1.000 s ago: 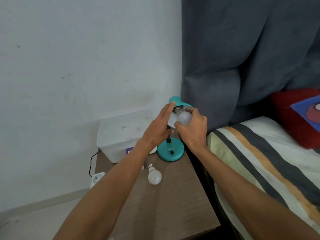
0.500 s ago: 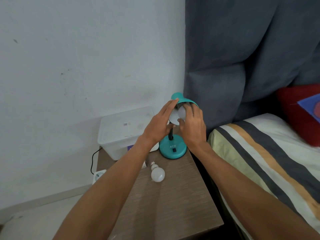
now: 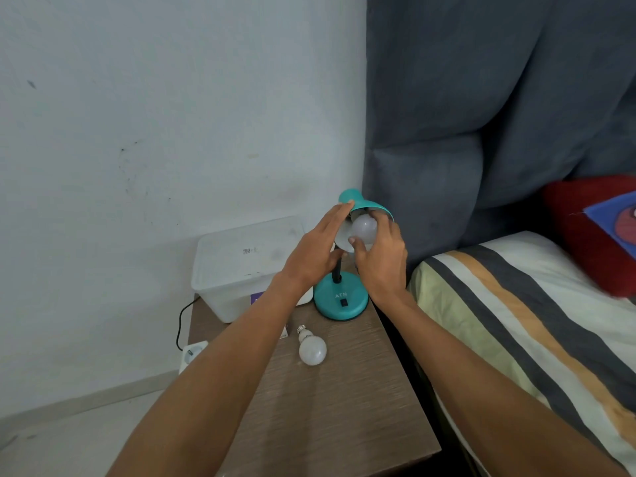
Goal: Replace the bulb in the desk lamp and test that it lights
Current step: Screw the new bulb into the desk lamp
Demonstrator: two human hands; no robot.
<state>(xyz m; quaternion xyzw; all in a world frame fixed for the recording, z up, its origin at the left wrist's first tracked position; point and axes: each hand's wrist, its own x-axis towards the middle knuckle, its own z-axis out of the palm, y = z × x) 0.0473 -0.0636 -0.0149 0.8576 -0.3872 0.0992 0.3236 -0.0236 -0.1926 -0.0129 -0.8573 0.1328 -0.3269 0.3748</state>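
A teal desk lamp stands at the back of the wooden nightstand; its round base (image 3: pixel 340 301) carries a black switch, and its shade (image 3: pixel 361 203) tilts toward me. A white bulb (image 3: pixel 364 227) sits in the mouth of the shade. My right hand (image 3: pixel 380 259) grips this bulb with thumb and curled fingers. My left hand (image 3: pixel 318 251) lies with straight fingers against the left side of the shade. A second white bulb (image 3: pixel 311 349) lies on its side on the nightstand, in front of the lamp base.
A translucent plastic box (image 3: pixel 241 266) sits left of the lamp against the white wall. A black cable and white socket (image 3: pixel 191 352) hang off the nightstand (image 3: pixel 327 425) at its left edge. A bed with a striped sheet (image 3: pixel 516 321) and grey headboard is on the right.
My right hand has brought the bulb up into the shade and shifted its grip around it. My left hand stays flat on the shade.
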